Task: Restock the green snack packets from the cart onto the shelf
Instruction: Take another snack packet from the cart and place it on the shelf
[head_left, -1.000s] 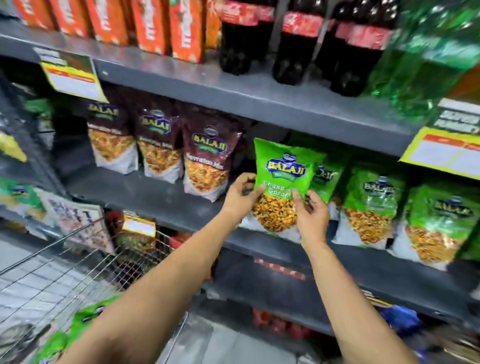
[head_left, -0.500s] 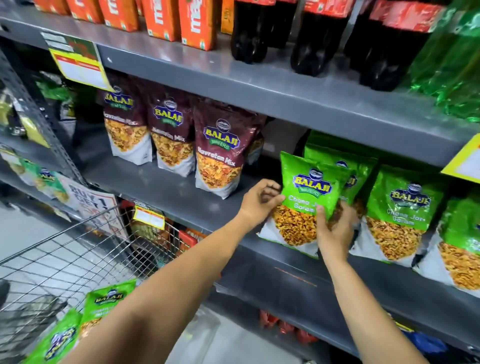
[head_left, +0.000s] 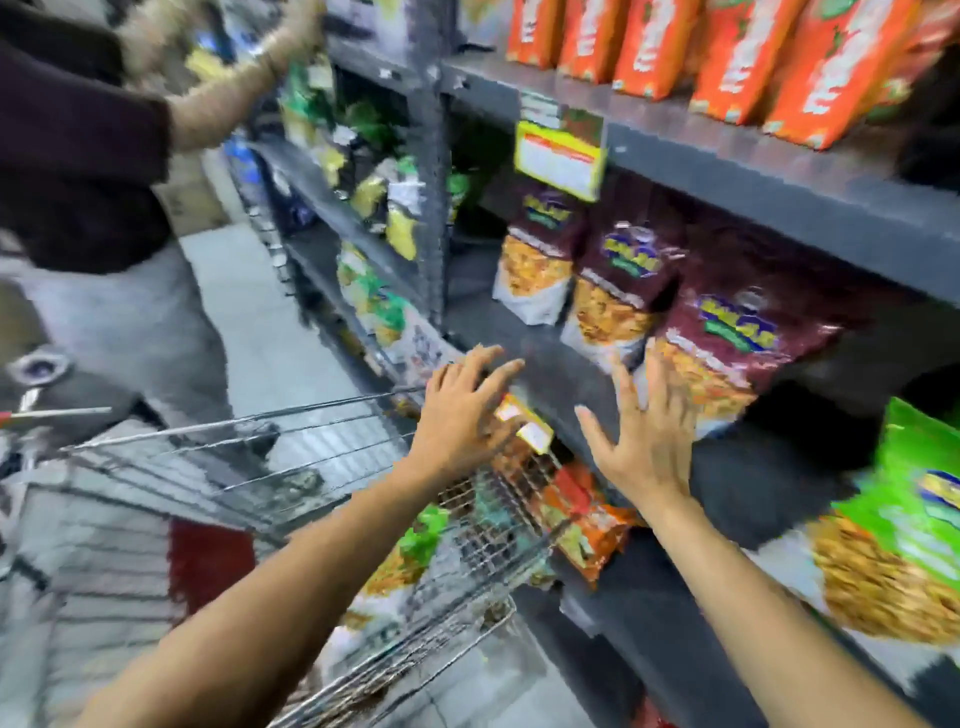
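Observation:
A green snack packet (head_left: 904, 525) stands on the grey shelf (head_left: 566, 374) at the far right edge of the blurred head view. More green packets (head_left: 410, 551) lie in the wire cart (head_left: 322, 457) at lower left. My left hand (head_left: 462, 415) hovers over the cart's far rim with fingers spread and nothing in it. My right hand (head_left: 647, 436) is also spread and empty, in front of the shelf edge below the maroon packets (head_left: 717, 343).
Orange cartons (head_left: 727, 52) line the shelf above. A yellow price tag (head_left: 561, 156) hangs from that shelf. Another person in a dark top (head_left: 78, 135) stands at the left, reaching to the neighbouring shelves. Orange packets (head_left: 587, 514) sit on the lower shelf by the cart.
Both hands have let go of the green packet, which stays on the shelf. They have swung left toward the cart, and the view has turned left with them.

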